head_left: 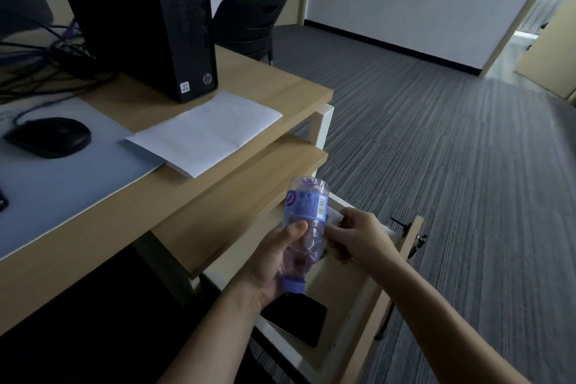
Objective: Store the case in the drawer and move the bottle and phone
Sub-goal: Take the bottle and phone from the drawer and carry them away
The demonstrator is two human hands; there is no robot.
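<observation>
My left hand (274, 262) grips a clear plastic bottle (307, 212) with a blue label and blue cap, held cap-down and tilted over the open drawer (408, 246). My right hand (358, 237) reaches into the drawer just right of the bottle, its fingers closed on a small pale object (334, 216), mostly hidden; I cannot tell whether it is the case. A black phone (299, 323) lies flat in the near part of the drawer, partly under my left wrist.
The wooden desk (265, 78) carries a black computer tower (140, 15), a white sheet of paper (205, 131), a black mouse (50, 135) on a grey mat and tangled cables. A black chair (249, 25) stands behind the desk. Striped carpet lies to the right.
</observation>
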